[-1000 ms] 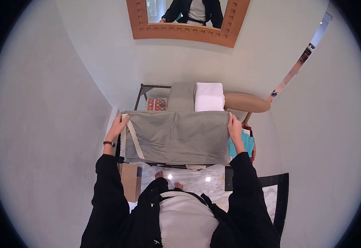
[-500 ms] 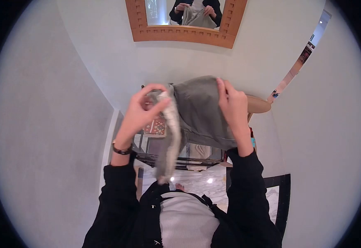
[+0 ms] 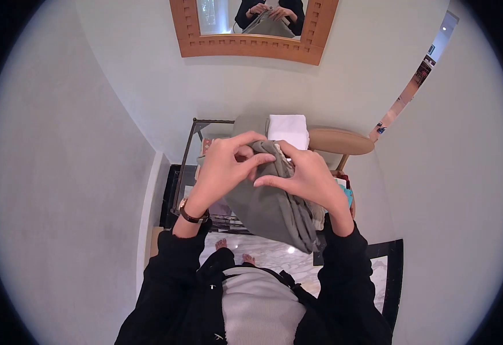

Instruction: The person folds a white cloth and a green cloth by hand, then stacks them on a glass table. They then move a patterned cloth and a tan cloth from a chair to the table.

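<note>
Holding: I grip a folded grey-green cloth (image 3: 269,207) with both hands, raised in front of my chest.
Left hand: my left hand (image 3: 223,169) is closed on the cloth's upper left part, the fingers curled over its top edge and the thumb underneath.
Right hand: my right hand (image 3: 303,178) clamps the cloth from the right side, its thumb laid across the front of the fabric and its fingers touching those of my left hand at the top.
Cloth: it is bunched between my hands and hangs down in a thick fold towards my right forearm, with layered edges showing at its lower right end.
Wrist: a dark-strapped watch (image 3: 191,215) sits on my left wrist, just above the black sleeve (image 3: 165,270).
Just behind: a white folded towel (image 3: 289,129) lies beyond my fingertips, on a grey folded piece partly hidden by my hands.
Table: a dark metal-framed table (image 3: 191,152) stands under those things against the wall, with a patterned red item on it that my left hand mostly hides.
Right of it: a round tan wooden seat (image 3: 340,141) is near the towel, and something turquoise shows just past my right wrist.
Above: a wood-framed mirror (image 3: 251,46) hangs on the wall and reflects my hands on the cloth.
Below: marble floor (image 3: 269,250) and my bare toes are in view.
</note>
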Motion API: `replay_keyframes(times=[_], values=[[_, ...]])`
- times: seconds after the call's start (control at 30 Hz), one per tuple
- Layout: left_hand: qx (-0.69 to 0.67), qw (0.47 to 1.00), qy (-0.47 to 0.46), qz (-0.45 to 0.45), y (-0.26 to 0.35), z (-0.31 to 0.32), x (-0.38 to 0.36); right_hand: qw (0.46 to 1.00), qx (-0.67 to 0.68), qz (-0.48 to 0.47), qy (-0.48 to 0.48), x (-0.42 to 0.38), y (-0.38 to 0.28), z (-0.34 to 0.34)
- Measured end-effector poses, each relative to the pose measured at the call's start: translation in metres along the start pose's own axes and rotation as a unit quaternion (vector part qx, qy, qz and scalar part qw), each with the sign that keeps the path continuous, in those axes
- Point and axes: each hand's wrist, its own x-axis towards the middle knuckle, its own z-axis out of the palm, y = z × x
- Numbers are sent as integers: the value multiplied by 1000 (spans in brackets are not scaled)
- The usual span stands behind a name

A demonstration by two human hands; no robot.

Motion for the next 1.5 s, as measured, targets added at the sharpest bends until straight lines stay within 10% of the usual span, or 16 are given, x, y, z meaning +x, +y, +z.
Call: replay_keyframes(times=[0.1, 0.2, 0.33, 0.5, 0.77, 1.03, 1.2, 1.5], values=[[198, 979, 18, -47, -1, -6, -1, 1000, 18, -4, -17, -1, 16, 14], [255, 957, 67, 122, -16, -19, -4, 998, 49, 7, -50, 3, 18, 14], [137, 976, 57, 161, -63, -37, -9, 991, 108, -7, -79, 7, 17, 7], [138, 970, -191, -56, -120, -99, -19, 966, 243, -3, -93, 17, 31, 6], [52, 992, -34, -114, -134, -140, -25, 943, 326, 27, -70, 36, 38, 22], [185, 975, 123, 12, -178, -137, -10, 977, 196, 48, -62, 72, 92, 75], [436, 869, 181, 147, -195, -115, -32, 991, 111, -78, 12, 53, 126, 125], [546, 833, -17, 86, -338, 42, -188, 962, -182, -192, -70, -128, 190, 277]])
